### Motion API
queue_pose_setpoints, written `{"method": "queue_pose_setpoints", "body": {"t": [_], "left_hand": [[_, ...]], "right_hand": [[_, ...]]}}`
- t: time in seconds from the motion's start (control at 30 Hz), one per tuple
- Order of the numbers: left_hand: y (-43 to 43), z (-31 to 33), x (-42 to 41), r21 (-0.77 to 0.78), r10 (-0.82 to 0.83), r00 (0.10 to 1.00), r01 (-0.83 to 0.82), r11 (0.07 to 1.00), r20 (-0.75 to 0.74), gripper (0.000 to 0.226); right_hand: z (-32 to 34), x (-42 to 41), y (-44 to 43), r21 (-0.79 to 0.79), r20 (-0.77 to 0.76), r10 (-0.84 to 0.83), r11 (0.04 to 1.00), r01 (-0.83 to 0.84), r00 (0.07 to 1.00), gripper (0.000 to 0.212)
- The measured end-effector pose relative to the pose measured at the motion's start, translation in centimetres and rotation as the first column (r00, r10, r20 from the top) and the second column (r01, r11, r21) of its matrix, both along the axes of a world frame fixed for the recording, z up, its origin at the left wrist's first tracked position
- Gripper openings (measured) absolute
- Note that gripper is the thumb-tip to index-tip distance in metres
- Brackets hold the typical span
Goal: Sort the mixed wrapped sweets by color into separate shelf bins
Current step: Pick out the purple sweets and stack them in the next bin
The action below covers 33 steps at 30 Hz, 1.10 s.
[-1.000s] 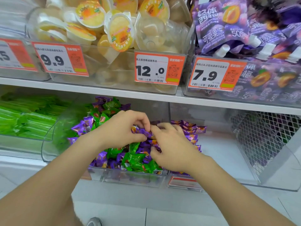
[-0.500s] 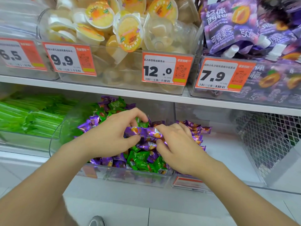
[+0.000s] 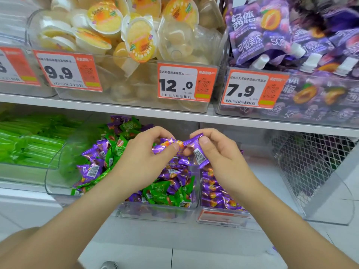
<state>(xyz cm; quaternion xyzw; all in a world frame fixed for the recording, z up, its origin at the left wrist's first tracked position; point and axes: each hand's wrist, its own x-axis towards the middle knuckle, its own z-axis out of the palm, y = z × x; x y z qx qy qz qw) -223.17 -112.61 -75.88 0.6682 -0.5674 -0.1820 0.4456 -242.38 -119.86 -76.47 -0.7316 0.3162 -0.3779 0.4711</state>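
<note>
Sweets (image 3: 165,195), green and purple, fill the mixed bin (image 3: 56,187). Above it my left fingers (image 3: 171,147) and right fingers (image 3: 204,141) both pinch a purple cluster (image 3: 179,145), maybe three. Light, crinkly, slippery foil: I'd grip the crimped ends. Purple bin (image 3: 217,220) sits alongside.

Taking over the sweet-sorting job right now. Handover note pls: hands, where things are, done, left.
Hands: the left hand and the right hand each pinch purple foil-wrapped sweets, which meet between them above the bins.
Things: the clear plastic middle bin holds green foil-wrapped sweets mixed with purple ones. The clear bin to its right shows only purple sweets.
Done: a purple pile lies in the right bin.
Left: the held sweets probably go there. Many purple ones lie among the green in the middle bin.
</note>
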Motion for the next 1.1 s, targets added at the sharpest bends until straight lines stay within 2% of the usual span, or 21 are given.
{"method": "queue_pose_setpoints", "body": {"t": [0.1, 0.2, 0.3, 0.43, 0.53, 0.67, 0.7, 0.77, 0.87, 1.0, 1.1], "left_hand": [[-0.1, -0.1, -0.7, 0.019, -0.043, 0.996, 0.044, 0.999, -0.082, 0.009], [-0.2, -0.1, -1.7, 0.008, -0.077, 0.987, 0.079, 0.997, -0.142, 0.01], [-0.3, -0.1, -2.9, -0.019, -0.1, 0.984, 0.099, 0.995, -0.145, 0.018], [-0.5, 0.0, -4.1, -0.058, -0.088, 0.992, 0.084, 0.995, -0.087, 0.023], [-0.8, -0.1, -5.2, -0.079, -0.131, 0.991, 0.128, 0.989, -0.033, 0.023], [-1.8, -0.8, -6.7, -0.065, -0.14, 0.988, 0.144, 0.987, 0.062, 0.021], [-2.2, -0.9, -7.0, -0.064, -0.132, 0.987, 0.138, 0.988, 0.091, 0.021], [-3.0, -1.4, -7.5, -0.055, -0.113, 0.984, 0.122, 0.991, 0.136, 0.022], [-4.3, -1.9, -8.1, -0.038, -0.09, 0.98, 0.098, 0.994, 0.176, 0.022], [-5.7, -2.3, -8.6, -0.041, -0.066, 0.976, 0.076, 0.996, 0.209, 0.024], [-6.5, -2.7, -8.8, -0.046, -0.055, 0.97, 0.068, 0.997, 0.235, 0.023]], "right_hand": [[0.2, -1.0, -0.4, 0.24, 0.071, -0.068, 0.97, 0.05, 0.995, 0.028], [0.3, -2.3, -1.2, 0.459, 0.101, -0.127, 0.886, 0.067, 0.987, 0.012], [0.5, -3.9, -1.7, 0.437, 0.037, -0.126, 0.894, 0.097, 0.991, 0.024], [0.4, -5.9, -3.1, 0.445, 0.022, -0.176, 0.883, 0.148, 0.984, 0.015], [-0.4, -7.0, -4.8, 0.448, -0.048, -0.208, 0.87, 0.207, 0.977, 0.026], [-1.3, -8.4, -6.6, 0.562, -0.101, -0.168, 0.804, 0.196, 0.981, 0.027], [-1.4, -8.8, -7.0, 0.546, -0.124, -0.143, 0.817, 0.188, 0.982, 0.024], [-2.0, -9.6, -8.1, 0.415, -0.221, -0.143, 0.881, 0.226, 0.965, 0.017], [-3.0, -10.5, -10.0, 0.21, -0.278, -0.294, 0.91, 0.357, 0.914, 0.012], [-4.5, -11.2, -12.4, 0.196, -0.247, -0.416, 0.863, 0.465, 0.875, 0.004], [-5.5, -11.3, -13.4, 0.187, -0.273, -0.44, 0.848, 0.496, 0.855, 0.004]]}}
